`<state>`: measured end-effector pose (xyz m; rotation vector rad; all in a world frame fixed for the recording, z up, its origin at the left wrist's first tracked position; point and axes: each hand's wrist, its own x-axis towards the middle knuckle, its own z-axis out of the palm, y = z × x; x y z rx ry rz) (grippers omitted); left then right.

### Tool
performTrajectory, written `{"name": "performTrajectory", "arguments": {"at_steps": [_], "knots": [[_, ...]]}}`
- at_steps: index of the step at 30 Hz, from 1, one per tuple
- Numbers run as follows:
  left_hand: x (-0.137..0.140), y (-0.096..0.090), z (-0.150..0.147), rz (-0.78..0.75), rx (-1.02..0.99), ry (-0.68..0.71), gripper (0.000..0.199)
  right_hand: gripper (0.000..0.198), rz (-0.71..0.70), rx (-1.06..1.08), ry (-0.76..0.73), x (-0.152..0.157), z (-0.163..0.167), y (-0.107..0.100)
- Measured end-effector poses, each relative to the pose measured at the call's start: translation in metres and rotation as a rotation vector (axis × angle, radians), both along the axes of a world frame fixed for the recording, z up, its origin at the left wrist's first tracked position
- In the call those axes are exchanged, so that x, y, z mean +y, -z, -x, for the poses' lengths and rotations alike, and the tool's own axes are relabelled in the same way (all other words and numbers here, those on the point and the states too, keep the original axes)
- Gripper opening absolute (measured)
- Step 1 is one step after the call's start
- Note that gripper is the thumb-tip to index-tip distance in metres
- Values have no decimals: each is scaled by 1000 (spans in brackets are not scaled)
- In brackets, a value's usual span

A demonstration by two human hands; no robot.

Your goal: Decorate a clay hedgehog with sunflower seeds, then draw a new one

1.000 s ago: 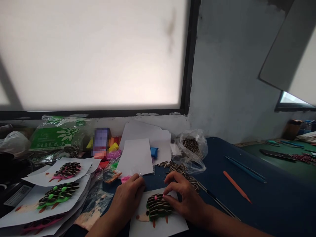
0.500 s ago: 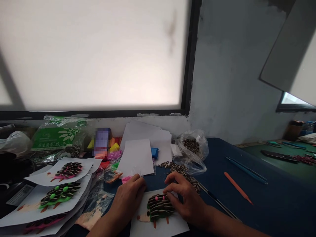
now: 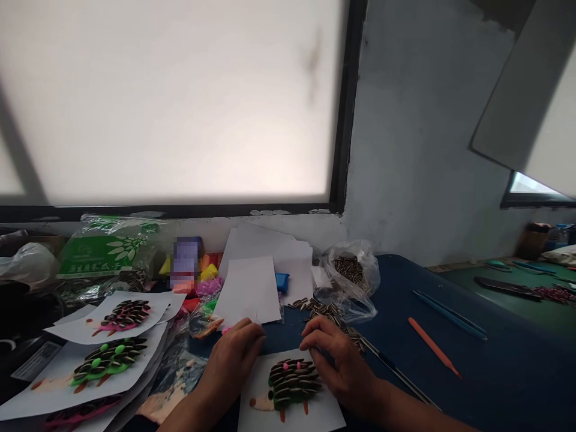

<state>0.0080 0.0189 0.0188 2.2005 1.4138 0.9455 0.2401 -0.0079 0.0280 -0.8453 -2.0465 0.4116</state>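
A white card (image 3: 265, 423) lies in front of me with a hedgehog picture (image 3: 294, 384) on it: green clay covered in rows of sunflower seeds, a pale snout, brown feet and two pink clay dots. My left hand (image 3: 236, 363) rests by the card's upper left corner, its thumb and fingers pressed together; anything between them is hidden. Over the card's right edge is my right hand (image 3: 339, 363), fingers loosely bent and apart, with nothing seen in them. Just beyond the left hand shows a bit of pink clay (image 3: 226, 330). Loose sunflower seeds (image 3: 321, 309) lie beyond the right hand.
Finished-looking hedgehog cards (image 3: 121, 315) are stacked at left. Behind are a bag of seeds (image 3: 348, 270), blank white paper (image 3: 249, 291), a blue packet (image 3: 282, 282) and a green seed bag (image 3: 99, 252). Right lie an orange tool (image 3: 434, 347), blue tweezers (image 3: 450, 315) and a metal rod (image 3: 400, 375).
My right hand's fingers have drawn back from the hedgehog's top right, showing more seeds there. The left hand has barely shifted.
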Motion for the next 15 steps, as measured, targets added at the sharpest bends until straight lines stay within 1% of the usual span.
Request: {"name": "performTrajectory", "arguments": {"at_steps": [2, 4, 6, 9, 12, 15], "knots": [[2, -2, 1, 24, -91, 7, 26, 21, 8, 16, 6, 0, 0, 0], [4, -4, 1, 78, -191, 19, 26, 22, 2, 31, 2, 0, 1, 0], [5, -7, -1, 164, -302, 35, 27, 21, -13, 40, -3, 0, 1, 1], [4, -14, -7, 316, -474, 62, 37, 17, -23, 54, 28, 1, 1, 3], [1, -21, -11, 439, -628, 111, 49, 18, 51, 79, 70, 2, 0, 1], [-2, -29, -12, 529, -736, 169, 56, 25, 151, 110, 91, 2, 1, -8]]}}
